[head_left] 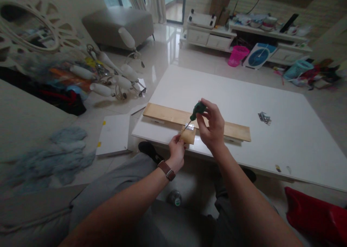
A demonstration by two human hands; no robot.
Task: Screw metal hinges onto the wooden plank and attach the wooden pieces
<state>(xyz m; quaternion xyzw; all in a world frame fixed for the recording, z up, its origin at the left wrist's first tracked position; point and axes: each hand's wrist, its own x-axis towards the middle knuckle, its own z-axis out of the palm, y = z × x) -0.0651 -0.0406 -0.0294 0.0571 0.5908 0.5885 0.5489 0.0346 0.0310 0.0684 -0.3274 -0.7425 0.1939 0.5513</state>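
While your right hand (214, 127) pinches the green-handled screwdriver (199, 109) between thumb and fingers at frame centre, its shaft slants down-left to the metal hinge (190, 126) — can't tell if the tip sits in a screw. Your left hand (177, 153), just below centre, has thumb and fingers pinching the small wood block (189, 136) at its left edge. Hinge at block's upper end, near the long board (165, 113) — white panel (244, 95) beneath, metal pieces (264, 118) piled right of centre.
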